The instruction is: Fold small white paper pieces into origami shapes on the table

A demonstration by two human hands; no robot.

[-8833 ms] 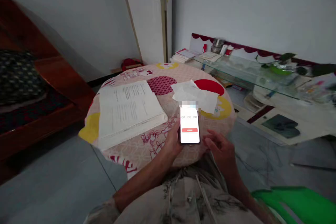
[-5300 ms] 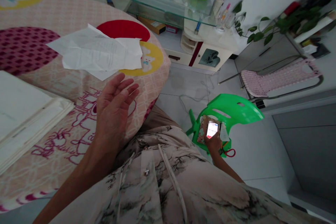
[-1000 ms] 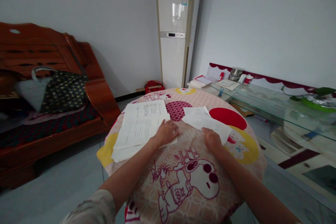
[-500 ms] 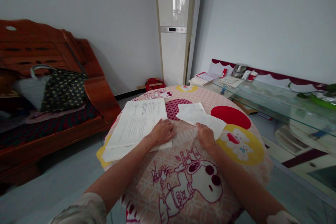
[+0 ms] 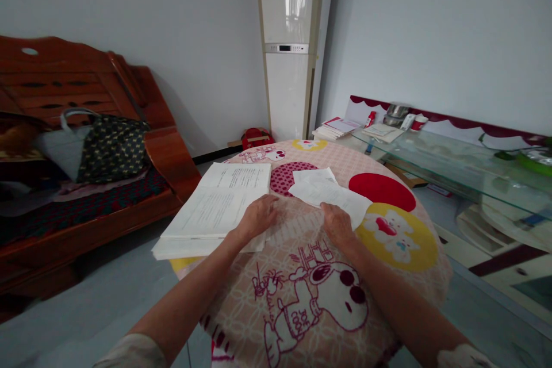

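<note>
Hands (image 5: 260, 215) touching open book (image 5: 215, 201), loose papers (image 5: 330, 191)

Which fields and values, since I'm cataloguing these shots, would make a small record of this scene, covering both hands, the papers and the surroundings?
Left hand: over the right side of the open stack of printed pages; grip unclear
Right hand: at the near edge of the loose sheets; grip unclear
Surface: patterned tablecloth
Left background: wooden bench bearing bags
Far corner: tall white unit
Right background: glass shelf

Grey walls (image 5: 198, 29); wooden sofa (image 5: 170, 152) left; air conditioner (image 5: 287, 89) in corner.
</note>
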